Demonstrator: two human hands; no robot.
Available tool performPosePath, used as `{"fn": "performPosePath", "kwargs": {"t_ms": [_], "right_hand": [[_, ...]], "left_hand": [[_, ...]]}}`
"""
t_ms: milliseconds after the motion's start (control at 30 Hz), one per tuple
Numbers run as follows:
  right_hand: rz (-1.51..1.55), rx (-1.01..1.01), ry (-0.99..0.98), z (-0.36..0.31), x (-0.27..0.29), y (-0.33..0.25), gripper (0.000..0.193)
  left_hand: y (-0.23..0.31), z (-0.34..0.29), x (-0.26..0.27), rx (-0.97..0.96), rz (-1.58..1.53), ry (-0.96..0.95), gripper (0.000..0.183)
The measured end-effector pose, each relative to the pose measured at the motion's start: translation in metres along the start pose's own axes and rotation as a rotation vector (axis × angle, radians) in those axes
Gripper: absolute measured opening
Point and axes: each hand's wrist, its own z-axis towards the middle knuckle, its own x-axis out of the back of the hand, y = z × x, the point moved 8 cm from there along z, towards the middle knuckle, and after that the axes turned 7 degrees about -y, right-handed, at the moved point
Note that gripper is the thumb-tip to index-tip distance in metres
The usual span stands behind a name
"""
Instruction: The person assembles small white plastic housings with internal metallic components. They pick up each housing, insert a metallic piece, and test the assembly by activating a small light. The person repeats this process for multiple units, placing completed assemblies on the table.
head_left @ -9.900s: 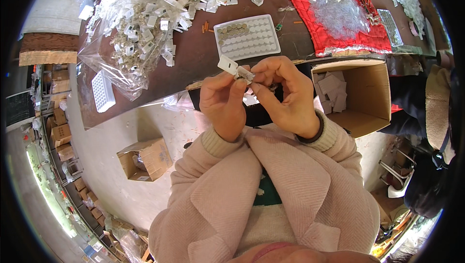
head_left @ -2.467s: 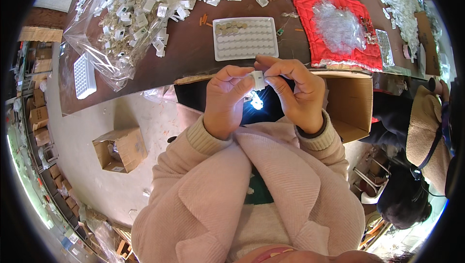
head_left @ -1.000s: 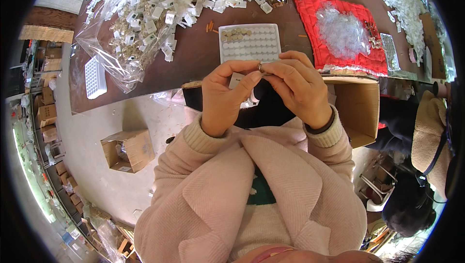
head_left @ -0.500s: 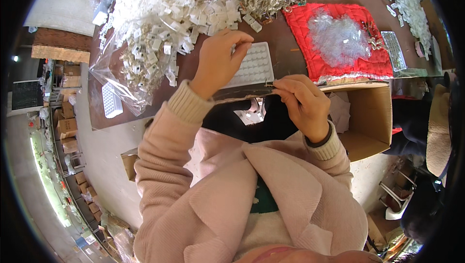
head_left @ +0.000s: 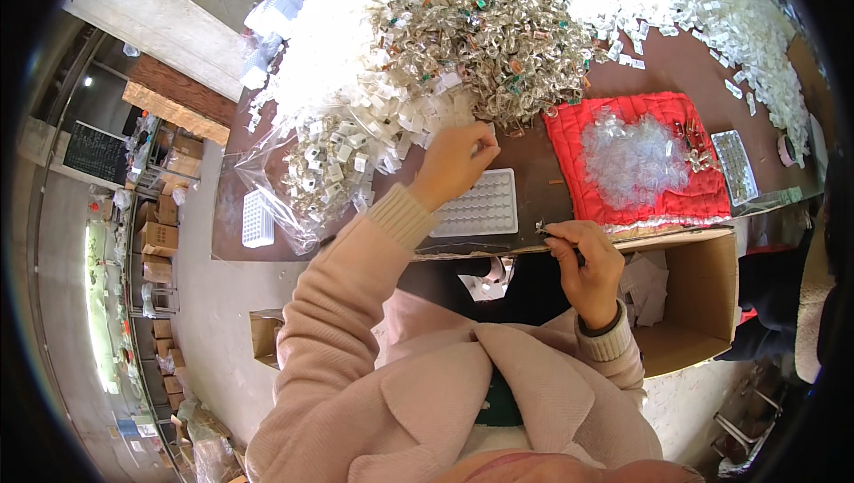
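The right hand pinches a small metallic piece between thumb and index finger, near the front edge of the brown table; the left hand hangs over the upper left part of a white dimpled tray, its fingers curled towards the thumb; I cannot tell whether they hold anything. Beyond it lies a heap of shiny metallic pieces, with white plastic tags heaped to its left, some inside a clear plastic bag; a second white dimpled tray sits just beside the bag. Right of the nearer tray, a red quilted cloth bears clear plastic pieces; below it, an open cardboard box holds pale slips.
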Motion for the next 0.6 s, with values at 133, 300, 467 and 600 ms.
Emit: {"fn": "performPosePath", "kwargs": {"t_ms": [133,300,467,600], "right_hand": [[0.489,-0.244,0.108,-0.008,-0.008,0.018,0.014],[0.453,-0.095,0.120,-0.005,-0.020,-0.009,0.013],[0.247,0.106,0.042,0.003,-0.027,-0.043,0.014],[0.195,0.260,0.077,0.004,-0.027,-0.062,0.015]], "left_hand": [[0.038,-0.054,0.011,-0.038,-0.328,-0.084,0.009],[0.094,-0.123,-0.007,-0.287,-0.366,-0.267,0.006],[0.077,-0.147,-0.005,-0.081,-0.703,-0.161,0.011],[0.050,-0.168,-0.038,0.271,-1.382,-0.214,0.029]]}}
